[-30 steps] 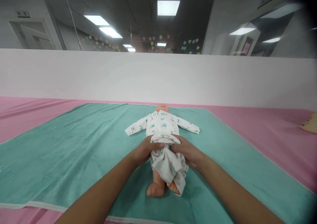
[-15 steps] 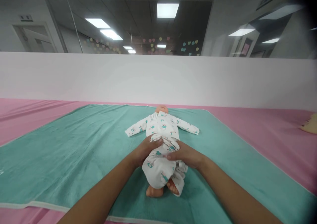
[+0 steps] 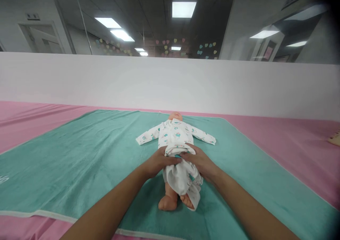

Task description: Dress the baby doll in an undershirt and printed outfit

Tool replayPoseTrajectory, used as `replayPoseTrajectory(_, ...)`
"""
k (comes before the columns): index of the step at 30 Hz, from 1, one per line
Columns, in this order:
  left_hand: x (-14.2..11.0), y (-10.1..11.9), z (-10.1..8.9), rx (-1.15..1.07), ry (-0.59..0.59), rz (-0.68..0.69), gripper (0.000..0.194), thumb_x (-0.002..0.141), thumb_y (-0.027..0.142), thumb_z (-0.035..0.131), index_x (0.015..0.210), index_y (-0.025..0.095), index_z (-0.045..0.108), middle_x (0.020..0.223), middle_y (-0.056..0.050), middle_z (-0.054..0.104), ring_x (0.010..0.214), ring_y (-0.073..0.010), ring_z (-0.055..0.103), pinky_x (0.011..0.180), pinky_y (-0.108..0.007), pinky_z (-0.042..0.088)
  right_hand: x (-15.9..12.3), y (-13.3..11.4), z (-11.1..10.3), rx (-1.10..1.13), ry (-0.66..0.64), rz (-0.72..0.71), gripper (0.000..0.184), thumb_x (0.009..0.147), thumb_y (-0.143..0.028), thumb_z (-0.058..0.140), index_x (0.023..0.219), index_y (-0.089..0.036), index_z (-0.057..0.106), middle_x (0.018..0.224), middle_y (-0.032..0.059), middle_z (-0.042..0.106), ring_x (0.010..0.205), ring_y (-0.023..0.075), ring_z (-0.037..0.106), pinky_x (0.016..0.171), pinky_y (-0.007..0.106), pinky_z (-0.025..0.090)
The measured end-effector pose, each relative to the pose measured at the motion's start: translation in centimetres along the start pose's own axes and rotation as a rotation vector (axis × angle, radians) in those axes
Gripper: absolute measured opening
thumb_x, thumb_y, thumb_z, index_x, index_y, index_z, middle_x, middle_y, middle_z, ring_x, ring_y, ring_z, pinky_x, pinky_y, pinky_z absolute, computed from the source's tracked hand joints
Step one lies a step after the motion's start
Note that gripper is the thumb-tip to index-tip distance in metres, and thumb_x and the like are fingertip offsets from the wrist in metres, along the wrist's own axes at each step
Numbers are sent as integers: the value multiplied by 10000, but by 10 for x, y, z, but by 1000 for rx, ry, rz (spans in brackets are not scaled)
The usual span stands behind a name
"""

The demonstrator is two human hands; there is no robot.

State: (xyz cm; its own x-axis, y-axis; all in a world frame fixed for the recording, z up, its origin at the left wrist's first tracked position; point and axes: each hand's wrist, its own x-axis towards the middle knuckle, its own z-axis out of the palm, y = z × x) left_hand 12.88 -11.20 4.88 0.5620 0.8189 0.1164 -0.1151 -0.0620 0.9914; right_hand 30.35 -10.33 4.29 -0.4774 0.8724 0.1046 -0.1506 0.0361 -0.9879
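Note:
A baby doll (image 3: 168, 200) lies on its back with its head away from me. It wears a white long-sleeved top (image 3: 175, 132) with small printed figures, arms spread to both sides. Bunched white printed pants (image 3: 183, 178) are around its hips and legs. My left hand (image 3: 159, 162) grips the pants at the left of the waist, thumb on top. From the right, my right hand (image 3: 200, 161) grips the waist of the same pants. The doll's left-side foot and lower leg are bare; the other foot shows partly at the pant leg's opening.
Under the doll is a green blanket (image 3: 92, 155) with a pale edge, spread over a pink sheet (image 3: 287, 144). A low white wall (image 3: 170, 79) runs behind, with glass above it. Part of a beige object (image 3: 335, 138) shows at the far right.
My hands have drawn closer together and slightly up at the waist. The pants are more bunched, and more of the left-side leg is bare. The view has shifted slightly.

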Motion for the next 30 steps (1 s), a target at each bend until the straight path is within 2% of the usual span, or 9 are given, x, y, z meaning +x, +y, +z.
replayPoseTrajectory(3,3,-6,-2,-194,14,73,351,742,269,610,1058,118,582,949,-98,634,836,-218,590,736,-320,451,-3,-7,3,-146,-149,48,349,672,-238,676,1012,-188,615,855,23,624,819,196,564,719,310,435)
replayPoseTrajectory(6,6,-8,-2,-220,30,80,396,730,300,629,1075,112,572,937,-101,631,807,-209,585,705,-305,449,-4,-6,2,-196,-148,96,338,642,-233,690,970,-169,635,831,29,636,780,195,568,682,307,440)
replayPoseTrajectory(9,6,-6,0,-115,59,73,350,752,332,617,1029,119,593,888,-77,632,766,-180,571,681,-277,438,-3,3,-2,-40,-55,78,311,653,-171,636,964,-152,639,791,25,640,731,173,570,675,294,441)
replayPoseTrajectory(12,4,0,2,49,-31,87,336,778,323,587,1056,134,591,888,-55,631,788,-171,563,697,-266,430,-1,11,-6,197,4,61,308,638,-125,580,939,-139,646,770,30,652,681,160,578,675,288,447)
replayPoseTrajectory(14,3,5,3,158,-107,85,399,737,296,627,1106,158,568,927,-41,627,830,-181,563,721,-273,434,0,13,-9,297,13,53,263,645,-138,561,893,-136,650,749,34,651,652,159,578,656,289,451)
replayPoseTrajectory(16,1,7,5,289,-99,60,482,674,272,679,1131,191,551,995,-33,617,900,-205,560,757,-289,441,0,12,-9,288,3,44,203,667,-160,577,856,-135,647,725,33,641,645,157,576,633,280,449)
replayPoseTrajectory(22,-9,8,24,569,150,58,381,696,181,579,1073,207,527,1009,-31,607,947,-213,563,787,-309,449,-3,1,-7,-55,-91,-26,322,637,-213,723,932,-172,600,848,26,619,814,176,566,715,285,437)
replayPoseTrajectory(27,-26,2,54,667,387,-9,523,658,196,609,1142,247,418,1040,-15,581,872,-179,569,676,-257,436,-8,-1,-9,-133,-145,-52,291,634,-257,741,846,-173,561,783,-2,580,745,146,546,644,259,427)
replayPoseTrajectory(30,-32,-5,66,862,518,-127,277,702,182,511,971,223,465,870,-1,601,677,-150,551,527,-230,347,-12,-5,-12,-136,-299,-81,297,616,-240,747,830,-166,555,761,-10,566,727,135,540,632,250,424)
